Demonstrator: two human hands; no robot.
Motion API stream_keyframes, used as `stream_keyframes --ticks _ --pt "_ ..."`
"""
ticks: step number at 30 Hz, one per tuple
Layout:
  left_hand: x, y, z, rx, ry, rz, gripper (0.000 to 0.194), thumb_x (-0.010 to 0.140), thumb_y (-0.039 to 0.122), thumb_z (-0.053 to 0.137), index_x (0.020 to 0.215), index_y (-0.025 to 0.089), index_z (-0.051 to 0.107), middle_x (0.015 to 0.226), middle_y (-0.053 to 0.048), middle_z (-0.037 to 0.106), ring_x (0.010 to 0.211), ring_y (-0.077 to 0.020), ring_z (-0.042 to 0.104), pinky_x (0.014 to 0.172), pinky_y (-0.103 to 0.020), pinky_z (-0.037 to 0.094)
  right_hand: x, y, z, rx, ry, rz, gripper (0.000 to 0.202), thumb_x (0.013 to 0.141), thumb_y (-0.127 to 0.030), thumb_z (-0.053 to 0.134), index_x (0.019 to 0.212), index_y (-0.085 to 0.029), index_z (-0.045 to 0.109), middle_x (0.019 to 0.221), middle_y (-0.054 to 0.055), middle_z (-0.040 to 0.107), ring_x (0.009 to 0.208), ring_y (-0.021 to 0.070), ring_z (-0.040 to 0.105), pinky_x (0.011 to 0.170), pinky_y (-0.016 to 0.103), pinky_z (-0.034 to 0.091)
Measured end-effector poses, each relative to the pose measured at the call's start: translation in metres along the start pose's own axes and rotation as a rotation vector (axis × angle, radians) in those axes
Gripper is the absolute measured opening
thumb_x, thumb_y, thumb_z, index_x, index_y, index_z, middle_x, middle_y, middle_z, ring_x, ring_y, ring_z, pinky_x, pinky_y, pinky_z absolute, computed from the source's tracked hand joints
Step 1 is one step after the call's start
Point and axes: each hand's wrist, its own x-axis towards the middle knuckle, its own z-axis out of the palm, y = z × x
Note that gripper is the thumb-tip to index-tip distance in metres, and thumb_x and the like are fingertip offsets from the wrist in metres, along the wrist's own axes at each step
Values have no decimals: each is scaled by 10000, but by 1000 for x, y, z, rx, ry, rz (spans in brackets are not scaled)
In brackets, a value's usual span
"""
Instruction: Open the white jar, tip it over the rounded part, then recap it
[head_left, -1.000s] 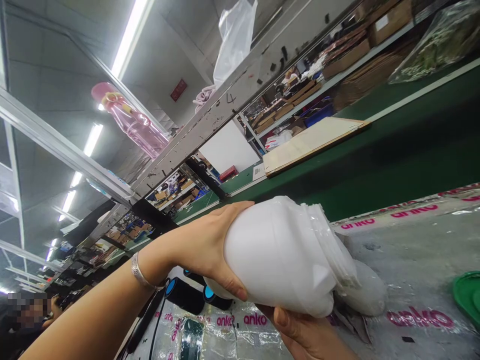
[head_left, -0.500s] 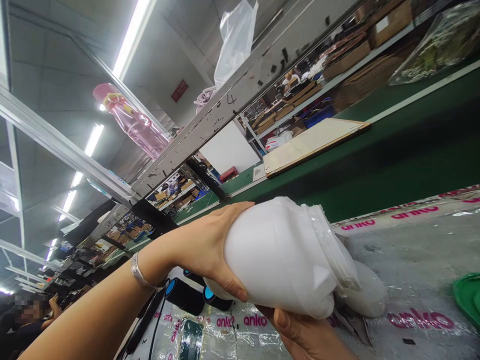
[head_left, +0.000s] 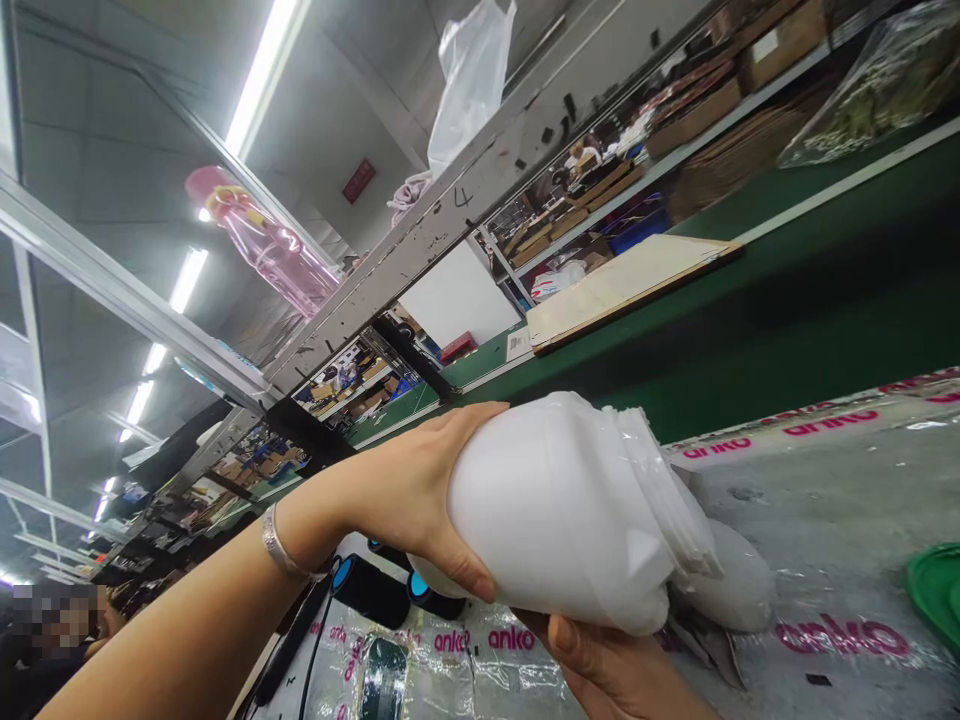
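A white plastic container [head_left: 555, 510] lies tilted in both of my hands, its ridged end pointing right. My left hand [head_left: 420, 500], with a silver bracelet at the wrist, is wrapped round its left part. Below, my right hand [head_left: 600, 660] supports the underside, thumb showing; its other fingers are mostly hidden. Behind the ridged end is another rounded white piece [head_left: 735, 580], partly covered. Black cylinders with blue ends [head_left: 371, 590] lie left of the container.
Clear plastic printed in pink [head_left: 840, 540] covers the work surface. A green object [head_left: 934, 590] is at the right edge. Beyond lie a green belt [head_left: 825, 320] and a pale board [head_left: 630, 290]. A metal beam [head_left: 450, 215] crosses above. A person [head_left: 60, 630] is at the far left.
My hands and the container have barely moved. The person at the far left has shifted slightly.
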Motion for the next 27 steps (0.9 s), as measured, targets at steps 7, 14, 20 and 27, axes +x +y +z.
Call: stream_keyframes --ticks 7,14,20,27 --pt "0 1 1 -1 -9 -16 1274 442 520 875 1516 213 262 1541 -151 388 1375 -401 426 1165 -566 367 2 -1 3 42 27 3 690 807 -662 713 1386 -322 554 1307 66 546 1448 237 289 1289 427 166" --pt "-1 -1 1 -7 -2 -8 1282 433 525 879 1513 205 267 1532 -152 395 1366 -404 434 1162 -568 368 3 -1 4 37 22 9 684 802 -676 712 1367 -318 572 1281 72 561 1450 239 284 1297 431 112" --pt "0 2 1 -15 14 3 1250 444 529 876 1500 212 289 1510 -148 422 1336 -400 463 1140 -560 395 2 1 4 46 33 12 702 788 -687 717 1368 -320 570 1307 71 544 1460 250 259 1291 455 122" --pt "1 3 -1 -9 11 42 1205 452 514 877 1479 207 326 1492 -137 447 1315 -379 487 1137 -535 406 1 -5 5 36 44 -4 664 810 -640 724 1378 -341 555 1259 64 574 1440 232 306 1292 436 135"
